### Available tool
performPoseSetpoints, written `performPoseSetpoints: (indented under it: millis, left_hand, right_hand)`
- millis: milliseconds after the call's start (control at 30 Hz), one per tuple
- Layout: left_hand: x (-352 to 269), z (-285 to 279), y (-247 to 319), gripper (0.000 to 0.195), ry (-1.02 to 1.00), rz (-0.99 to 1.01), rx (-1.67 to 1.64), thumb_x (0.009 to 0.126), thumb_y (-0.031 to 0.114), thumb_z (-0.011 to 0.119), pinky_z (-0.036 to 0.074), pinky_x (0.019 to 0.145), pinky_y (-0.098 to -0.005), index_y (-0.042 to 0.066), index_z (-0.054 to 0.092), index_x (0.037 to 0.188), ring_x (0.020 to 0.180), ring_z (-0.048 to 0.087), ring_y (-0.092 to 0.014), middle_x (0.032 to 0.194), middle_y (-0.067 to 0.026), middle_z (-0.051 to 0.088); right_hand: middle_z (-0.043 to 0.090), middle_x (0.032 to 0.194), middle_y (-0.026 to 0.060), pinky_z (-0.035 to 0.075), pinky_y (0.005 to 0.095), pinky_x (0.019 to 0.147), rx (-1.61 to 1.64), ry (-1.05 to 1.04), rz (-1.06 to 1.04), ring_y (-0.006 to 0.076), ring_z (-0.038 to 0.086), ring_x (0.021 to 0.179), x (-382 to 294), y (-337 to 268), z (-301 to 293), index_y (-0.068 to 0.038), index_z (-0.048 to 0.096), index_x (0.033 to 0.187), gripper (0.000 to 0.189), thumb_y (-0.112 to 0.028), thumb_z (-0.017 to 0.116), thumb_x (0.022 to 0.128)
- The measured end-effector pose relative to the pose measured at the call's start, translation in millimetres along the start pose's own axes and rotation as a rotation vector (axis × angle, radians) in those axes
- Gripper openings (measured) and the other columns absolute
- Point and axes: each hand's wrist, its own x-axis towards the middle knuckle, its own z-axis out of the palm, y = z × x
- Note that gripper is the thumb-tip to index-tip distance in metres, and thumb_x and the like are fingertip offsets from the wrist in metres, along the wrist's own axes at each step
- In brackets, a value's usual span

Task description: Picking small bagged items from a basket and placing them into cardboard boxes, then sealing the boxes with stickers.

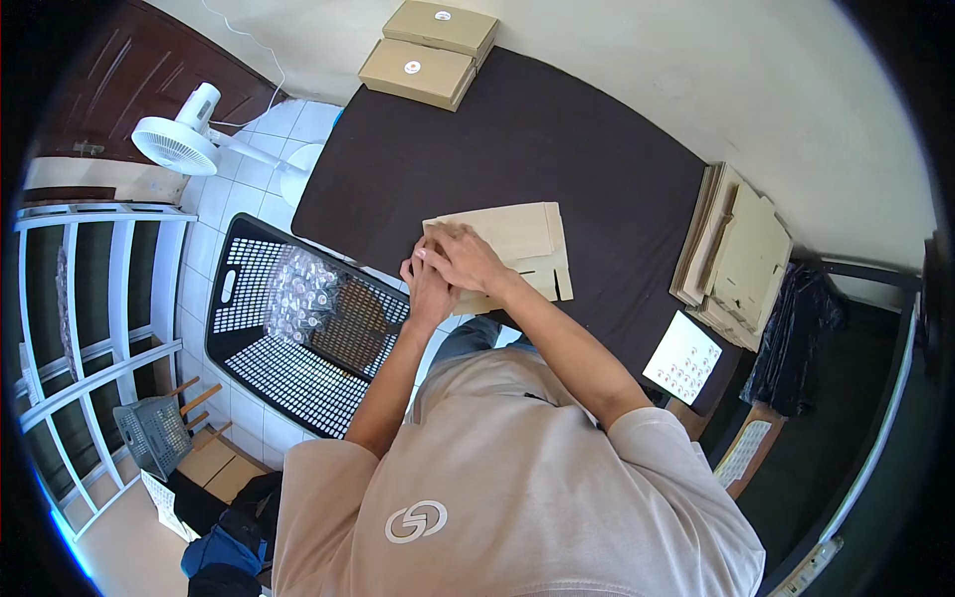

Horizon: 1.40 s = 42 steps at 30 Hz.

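A partly folded brown cardboard box blank (515, 233) lies on the dark-covered table in front of me. My left hand (431, 289) grips its left edge with bent fingers. Crossing over to the same edge, my right hand (468, 257) holds the folded cardboard there, its fingertips slightly blurred. The two hands touch, and they hide the blank's left side. Dark slots show in the blank's lower right part, near a narrow flap at its right edge.
Closed boxes with round stickers (418, 71) are stacked at the table's (507, 142) far left corner. Flat cardboard blanks (739, 254) lean at the right, beside a sticker sheet (683, 358). A black crate (298, 373) holding plastic-wrapped items (302, 291) and a white fan (179, 142) stand left.
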Motion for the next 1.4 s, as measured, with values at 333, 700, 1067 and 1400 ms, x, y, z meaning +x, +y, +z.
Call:
performPoseSetpoints:
  millis: [333, 700, 1067, 1400]
  left_hand:
    - [82, -41, -15, 0.049, 0.175, -0.115, -0.333, 0.083, 0.024, 0.076, 0.043, 0.095, -0.0464, 0.008, 0.057, 0.125, 0.112, 0.057, -0.033, 0.117, -0.0165, 0.063]
    - [86, -12, -21, 0.069, 0.285, -0.427, -0.035, 0.082, 0.032, 0.078, 0.046, 0.096, -0.0481, 0.003, 0.046, 0.136, 0.113, 0.055, -0.041, 0.115, -0.0206, 0.060]
    - [36, -12, -9, 0.029, 0.182, -0.341, -0.413, 0.086, 0.012, 0.071, 0.051, 0.072, -0.0405, 0.001, 0.066, 0.112, 0.077, 0.062, -0.030, 0.089, -0.0155, 0.065]
    - [56, -4, -16, 0.045, 0.201, -0.443, -0.535, 0.089, 0.016, 0.072, 0.053, 0.069, -0.0367, 0.001, 0.057, 0.128, 0.072, 0.067, -0.025, 0.082, -0.0144, 0.068]
  right_hand:
    - [0.073, 0.091, 0.0133, 0.054, 0.0315, 0.076, 0.454, 0.727, 0.258, 0.0185, 0.069, 0.082, -36, 9, -127, 0.002, 0.069, 0.106, 0.023, -0.018, 0.063, 0.096]
    - [0.074, 0.097, 0.0135, 0.054, 0.0389, 0.082, 0.146, 0.563, 0.630, 0.0301, 0.071, 0.088, -83, 90, -107, -0.001, 0.068, 0.112, 0.032, -0.014, 0.073, 0.083]
    - [0.071, 0.093, 0.0110, 0.052, 0.0378, 0.078, 0.154, 0.438, 0.682, 0.0258, 0.067, 0.085, -60, 113, -90, -0.007, 0.069, 0.113, 0.036, -0.028, 0.072, 0.085]
    - [0.072, 0.084, 0.0138, 0.053, 0.0407, 0.079, 0.188, 0.351, 0.780, 0.0306, 0.070, 0.078, -25, 125, -93, -0.003, 0.071, 0.097, 0.032, -0.031, 0.075, 0.083]
